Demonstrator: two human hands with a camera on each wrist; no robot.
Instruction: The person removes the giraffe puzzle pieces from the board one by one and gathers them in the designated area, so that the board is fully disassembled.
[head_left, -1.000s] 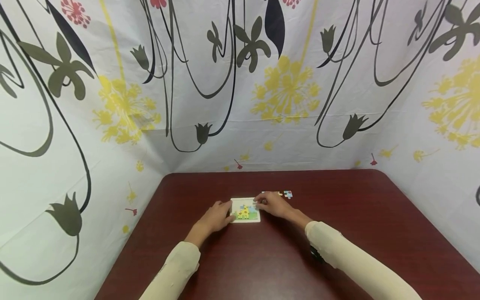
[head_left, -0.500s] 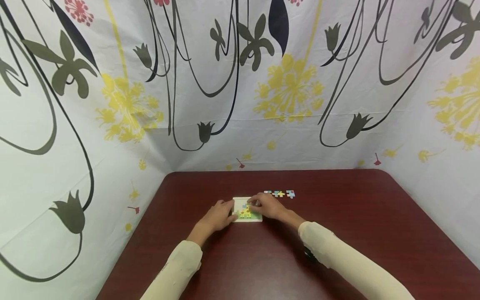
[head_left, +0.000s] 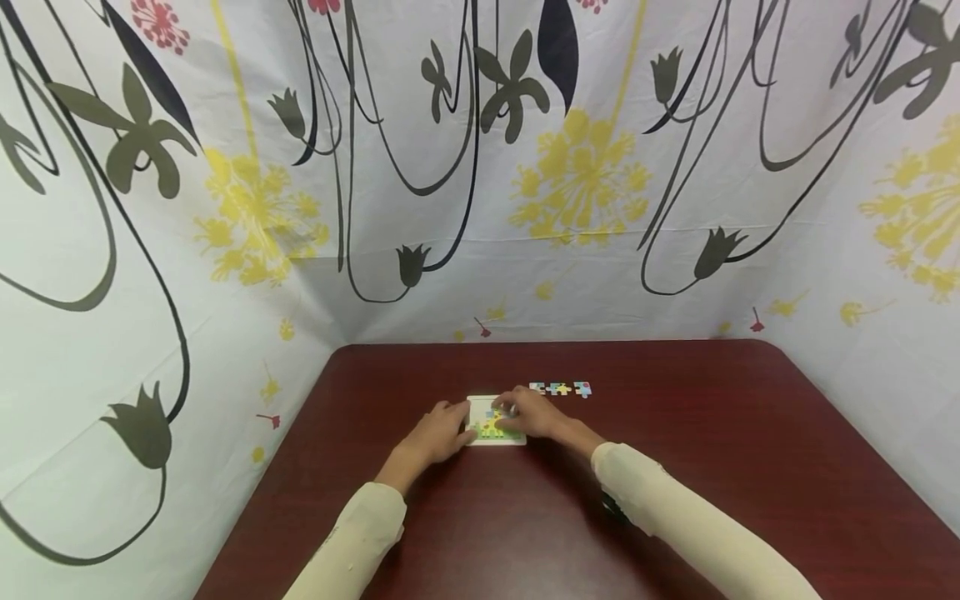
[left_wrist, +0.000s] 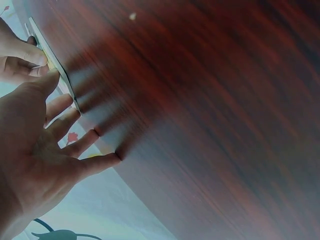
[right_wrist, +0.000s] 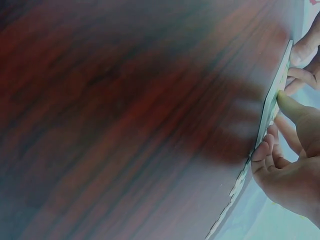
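A white-framed puzzle board (head_left: 497, 443) with a yellow, green and blue picture lies on the dark red table. My left hand (head_left: 437, 433) rests at the board's left side, thumb at its lower left and fingers spread, as the left wrist view (left_wrist: 45, 145) shows. Over the board's right part, my right hand (head_left: 534, 412) touches the picture with thumb and forefinger; in the right wrist view the hand (right_wrist: 295, 165) has its other fingers bent beside the board's edge (right_wrist: 267, 102). Whether a piece is between its fingertips cannot be told.
Several loose puzzle pieces (head_left: 559, 389) lie in a row behind my right hand. The table (head_left: 480, 525) ends at a white cloth (head_left: 480, 208) patterned with flowers, which hangs behind it and at both sides. Something dark shows under my right sleeve (head_left: 645, 483).
My right hand has moved left from the board's right edge onto the picture, uncovering more of the loose pieces. The left hand has stayed at the board's left side.
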